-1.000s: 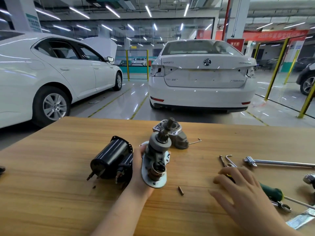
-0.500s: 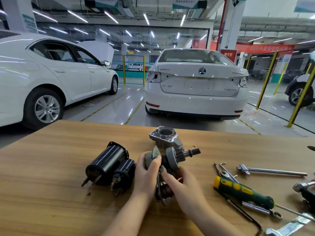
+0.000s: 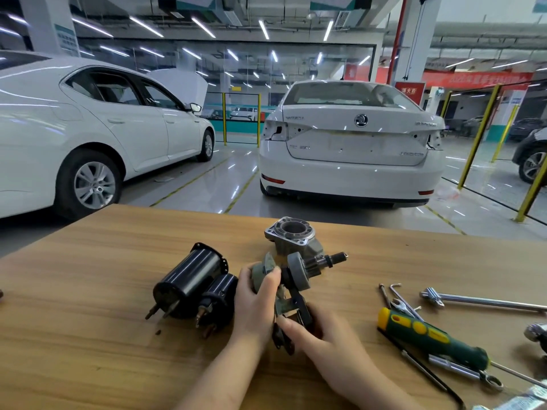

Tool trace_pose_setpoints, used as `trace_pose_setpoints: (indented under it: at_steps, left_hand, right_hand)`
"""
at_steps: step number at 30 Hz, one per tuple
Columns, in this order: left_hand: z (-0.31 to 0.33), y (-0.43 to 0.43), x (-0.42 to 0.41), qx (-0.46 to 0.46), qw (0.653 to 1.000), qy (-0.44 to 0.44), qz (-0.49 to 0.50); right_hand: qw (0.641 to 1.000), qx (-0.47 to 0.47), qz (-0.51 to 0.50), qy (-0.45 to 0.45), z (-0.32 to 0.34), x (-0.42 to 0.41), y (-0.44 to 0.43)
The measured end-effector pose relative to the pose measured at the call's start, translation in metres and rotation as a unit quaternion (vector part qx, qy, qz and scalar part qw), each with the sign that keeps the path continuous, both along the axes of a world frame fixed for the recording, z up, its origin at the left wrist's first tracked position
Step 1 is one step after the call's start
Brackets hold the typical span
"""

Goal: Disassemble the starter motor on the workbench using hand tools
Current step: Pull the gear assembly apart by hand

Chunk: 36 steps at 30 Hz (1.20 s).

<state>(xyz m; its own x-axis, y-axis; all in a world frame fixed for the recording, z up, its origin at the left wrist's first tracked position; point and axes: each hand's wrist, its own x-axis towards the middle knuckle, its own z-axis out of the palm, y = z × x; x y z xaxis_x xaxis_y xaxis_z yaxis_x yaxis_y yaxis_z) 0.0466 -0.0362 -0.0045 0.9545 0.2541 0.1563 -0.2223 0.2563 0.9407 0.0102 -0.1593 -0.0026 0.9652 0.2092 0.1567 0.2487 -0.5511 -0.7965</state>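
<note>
I hold the grey drive assembly (image 3: 297,275) of the starter motor just above the wooden workbench (image 3: 88,335), its pinion shaft (image 3: 334,259) pointing right. My left hand (image 3: 256,303) grips its round plate end from the left. My right hand (image 3: 318,335) pinches the black lever piece (image 3: 300,307) hanging under it. The black motor housing (image 3: 189,281) and the black solenoid (image 3: 217,300) lie side by side just left of my left hand. The aluminium nose housing (image 3: 291,235) stands behind the assembly.
To the right lie a green-and-yellow screwdriver (image 3: 432,335), a long T-handle wrench (image 3: 485,301), hex keys (image 3: 396,294) and spanners (image 3: 461,371). Small loose bits lie near the solenoid terminals. Beyond the bench's far edge are two white cars (image 3: 352,149) on the shop floor.
I turned the drive assembly from upright to lying with its shaft pointing right. My right hand left the bench near the screwdriver and took hold of the assembly's lower part.
</note>
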Motion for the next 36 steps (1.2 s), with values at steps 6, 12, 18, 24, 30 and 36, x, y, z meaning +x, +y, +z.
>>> trace_pose_setpoints:
  at_steps: [6, 12, 18, 24, 30, 36]
  left_hand:
    - [0.003, -0.002, -0.004, -0.006, 0.998, 0.03, -0.051]
    - [0.007, -0.005, -0.005, -0.001, 0.997, 0.033, -0.068]
    - [0.01, -0.01, -0.006, -0.036, 0.997, 0.036, -0.063]
    - [0.009, -0.02, -0.007, -0.057, 0.996, 0.047, -0.051]
    - [0.012, -0.023, -0.011, -0.056, 0.997, 0.031, -0.041]
    - [0.01, -0.028, -0.01, -0.045, 0.998, 0.032, -0.037]
  right_hand:
    - [0.997, 0.069, 0.029, 0.03, -0.001, 0.001, -0.003]
    - [0.992, 0.118, 0.015, 0.036, -0.003, -0.001, -0.005]
    - [0.985, 0.17, -0.025, 0.006, -0.005, -0.003, -0.004]
    - [0.974, 0.19, -0.113, -0.05, -0.008, -0.003, -0.004]
    - [0.959, 0.223, -0.149, -0.087, -0.007, -0.001, -0.002]
    - [0.92, 0.331, -0.167, -0.128, -0.004, 0.002, -0.005]
